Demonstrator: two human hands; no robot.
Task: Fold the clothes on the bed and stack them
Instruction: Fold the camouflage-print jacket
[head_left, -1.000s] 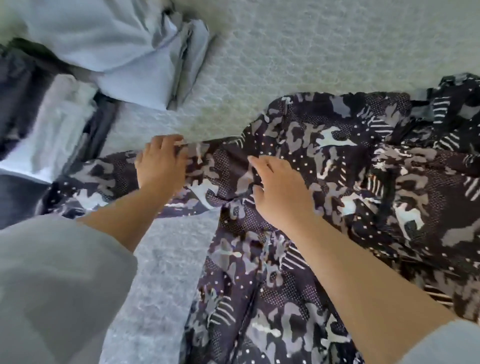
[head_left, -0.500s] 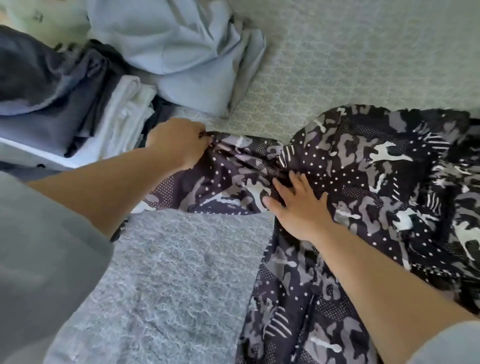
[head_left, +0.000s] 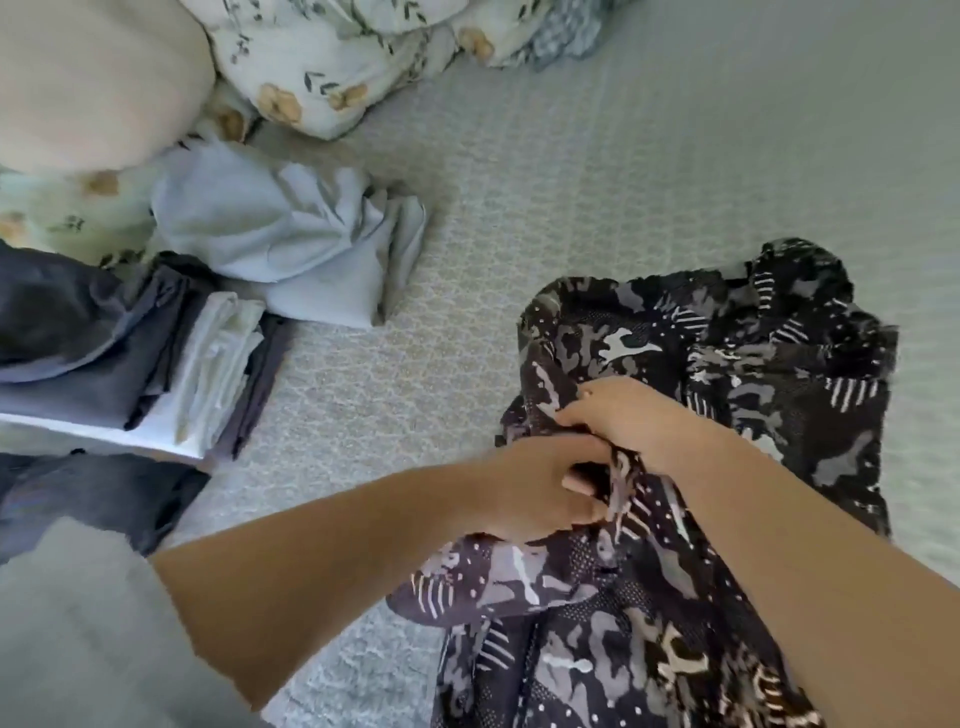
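Both hands grip the dark camouflage-print garment (head_left: 727, 395) near right on the pale quilted bed (head_left: 623, 182) — left hand (head_left: 540, 488) bunching fabric, right hand (head_left: 634, 421) pinching it. No readable writing — folded stack (head_left: 156, 364) far left.

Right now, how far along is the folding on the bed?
Partly done. A folded stack of dark and white pieces already sits at the left. In hand: the left hand and right hand both grip the dark patterned garment, which is bunched, not flat. Left: finishing it, and the crumpled light blue garment beyond the stack.
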